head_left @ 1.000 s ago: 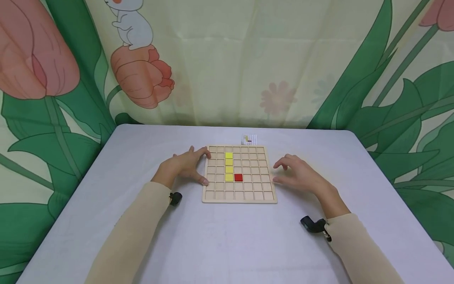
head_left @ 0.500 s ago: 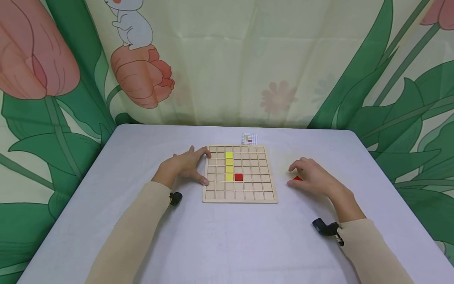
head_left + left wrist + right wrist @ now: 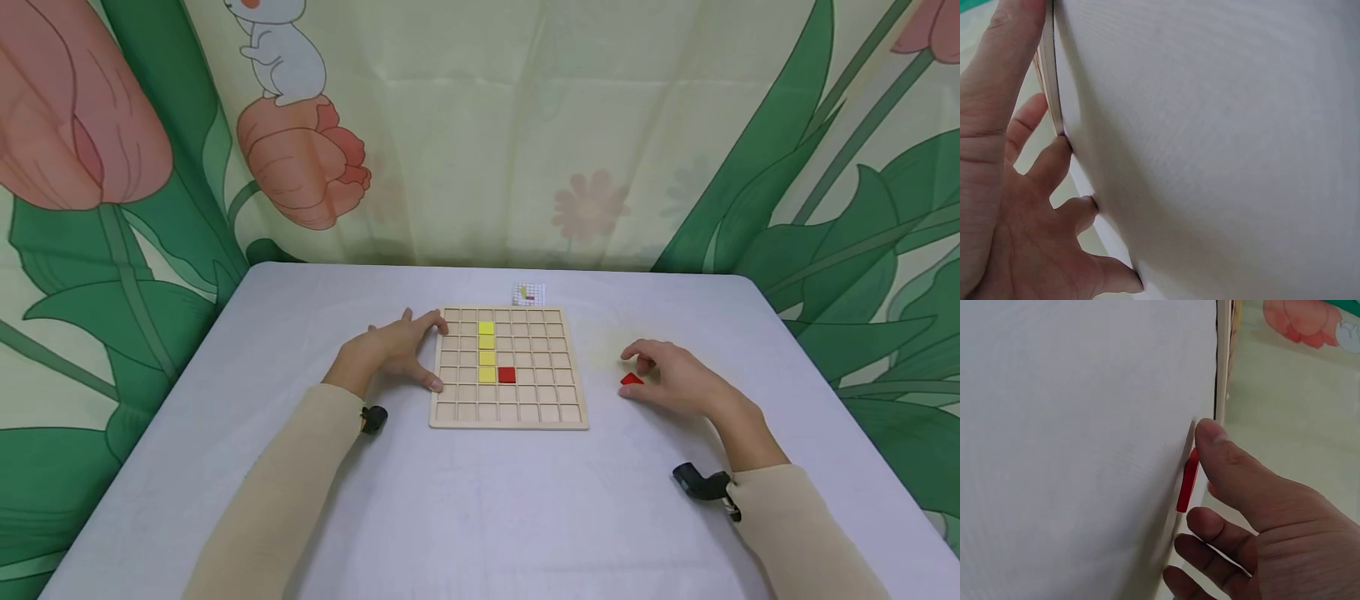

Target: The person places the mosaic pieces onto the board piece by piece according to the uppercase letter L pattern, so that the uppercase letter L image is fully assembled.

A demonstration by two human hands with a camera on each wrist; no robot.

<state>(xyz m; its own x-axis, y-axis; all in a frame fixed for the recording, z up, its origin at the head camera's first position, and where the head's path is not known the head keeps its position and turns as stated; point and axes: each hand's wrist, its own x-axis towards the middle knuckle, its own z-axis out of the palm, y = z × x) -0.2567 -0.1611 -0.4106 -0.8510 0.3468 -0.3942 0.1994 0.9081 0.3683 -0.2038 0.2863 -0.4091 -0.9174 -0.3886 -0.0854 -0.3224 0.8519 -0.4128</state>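
Note:
A wooden grid board (image 3: 508,421) lies on the white table. Its cells hold a column of yellow tiles (image 3: 487,342) and one red tile (image 3: 507,375) beside the lowest of them. My left hand (image 3: 390,346) rests at the board's left edge, thumb and fingers spread along it. Right of the board, a loose red tile (image 3: 632,379) lies on the tablecloth. Around it is my right hand (image 3: 678,379), with relaxed, slightly bent fingers. In the right wrist view the thumb (image 3: 1229,462) is against or just beside the tile; I cannot tell whether they touch.
A small printed grid card (image 3: 529,294) with yellow and red marks lies behind the board. A patterned curtain (image 3: 480,150) hangs beyond the far edge of the white table (image 3: 480,517). Each wrist wears a black camera (image 3: 701,483).
My right hand has moved right, away from the board's edge, and come around the loose red tile, which it hid at first. My left hand stays at the board.

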